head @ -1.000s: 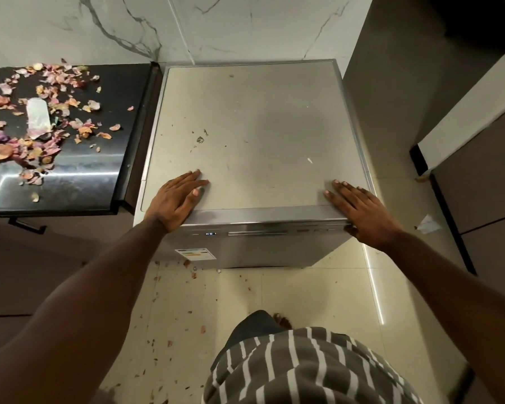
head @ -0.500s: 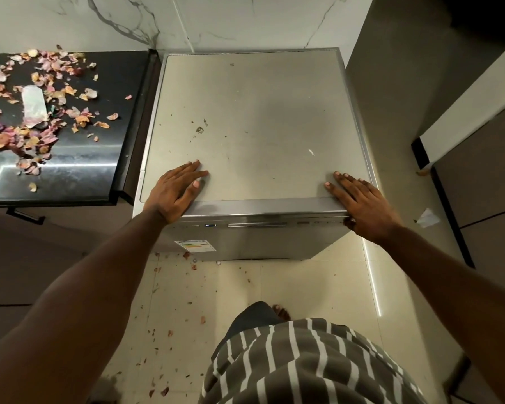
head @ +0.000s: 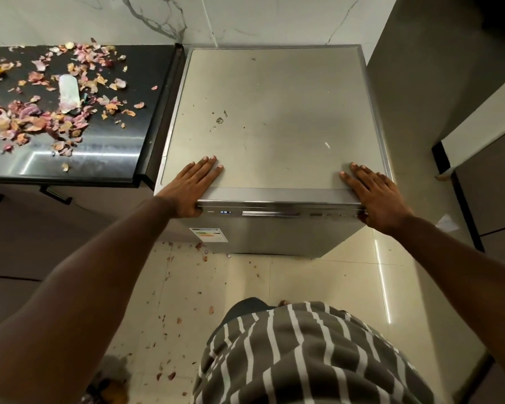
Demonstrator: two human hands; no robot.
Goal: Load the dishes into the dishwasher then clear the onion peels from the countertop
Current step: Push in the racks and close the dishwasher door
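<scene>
My left hand (head: 190,188) lies flat on the near left corner of the dishwasher (head: 274,121), fingers straight, thumb hooked under the front lip. My right hand (head: 373,193) lies the same way on the near right corner, fingers spread, holding nothing. The door between them is closed. Off to the left of my left hand, onion peels (head: 41,118) litter the dark table (head: 105,153); more lie scattered on the floor (head: 303,281) below.
</scene>
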